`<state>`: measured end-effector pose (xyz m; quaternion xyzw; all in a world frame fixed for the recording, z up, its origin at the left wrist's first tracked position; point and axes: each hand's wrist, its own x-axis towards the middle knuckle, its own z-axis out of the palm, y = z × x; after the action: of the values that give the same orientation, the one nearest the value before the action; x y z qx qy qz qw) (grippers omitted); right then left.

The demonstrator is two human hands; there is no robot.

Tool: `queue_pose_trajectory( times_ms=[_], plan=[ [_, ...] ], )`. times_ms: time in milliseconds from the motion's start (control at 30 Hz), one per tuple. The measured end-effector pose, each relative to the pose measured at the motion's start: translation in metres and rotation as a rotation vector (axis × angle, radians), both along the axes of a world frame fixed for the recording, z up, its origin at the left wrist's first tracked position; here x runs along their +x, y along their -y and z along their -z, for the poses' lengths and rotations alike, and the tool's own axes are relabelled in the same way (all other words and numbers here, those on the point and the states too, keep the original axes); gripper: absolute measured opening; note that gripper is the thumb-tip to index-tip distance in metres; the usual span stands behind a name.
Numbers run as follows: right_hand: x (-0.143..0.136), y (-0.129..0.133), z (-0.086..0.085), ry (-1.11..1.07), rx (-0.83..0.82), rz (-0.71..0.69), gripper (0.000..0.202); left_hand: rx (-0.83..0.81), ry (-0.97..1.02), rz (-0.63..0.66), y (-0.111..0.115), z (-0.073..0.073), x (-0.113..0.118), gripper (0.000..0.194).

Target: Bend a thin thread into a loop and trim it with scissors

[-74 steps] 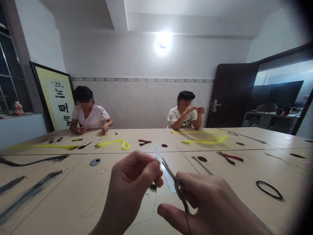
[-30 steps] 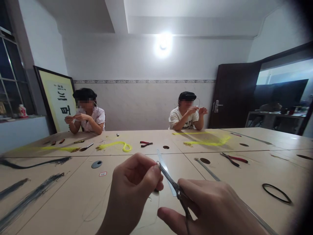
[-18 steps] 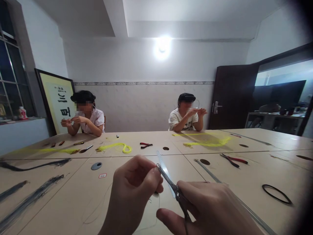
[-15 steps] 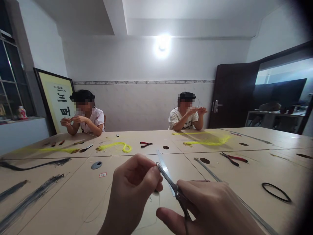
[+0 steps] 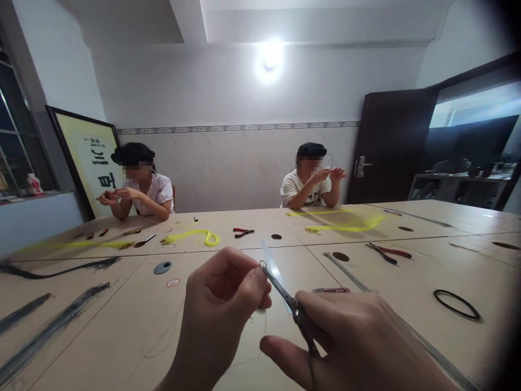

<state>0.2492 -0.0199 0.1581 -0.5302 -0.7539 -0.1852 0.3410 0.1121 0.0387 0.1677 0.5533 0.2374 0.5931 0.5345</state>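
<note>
My left hand (image 5: 230, 293) is closed, thumb and forefinger pinching a thin line (image 5: 163, 347) that forms a small loop (image 5: 262, 264) above the fingertips. A slack length of this line hangs down over the table, with a small hook-like bend (image 5: 251, 320) below the fingers. My right hand (image 5: 350, 336) holds slim metal scissors (image 5: 290, 300) by the handles, with the thumb stretched out to the left. The scissors' blades look closed, and their tip meets the loop at my left fingertips. Whatever else lies inside the left pinch is hidden.
A steel ruler (image 5: 274, 271) lies behind the hands. Red-handled pliers (image 5: 386, 252), a black ring (image 5: 456, 304) and grey strand bundles (image 5: 61, 331) are spread around. Yellow strands (image 5: 191, 236) and smaller pliers (image 5: 243, 233) lie farther off. Two people (image 5: 142, 190) sit across the table (image 5: 122, 326).
The view has tipped slightly downward, so the table sits higher in the picture. Both hands keep nearly the same pose, with the scissors' tip still at the loop.
</note>
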Motion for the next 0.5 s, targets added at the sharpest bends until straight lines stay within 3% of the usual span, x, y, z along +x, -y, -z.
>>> queue_pose_trajectory(
  times_ms=[500],
  plan=[
    [-0.0007, 0.0022, 0.0003, -0.048, -0.031, 0.005, 0.04, -0.018, 0.016, 0.028, 0.0019, 0.0021, -0.0026, 0.016]
  ],
)
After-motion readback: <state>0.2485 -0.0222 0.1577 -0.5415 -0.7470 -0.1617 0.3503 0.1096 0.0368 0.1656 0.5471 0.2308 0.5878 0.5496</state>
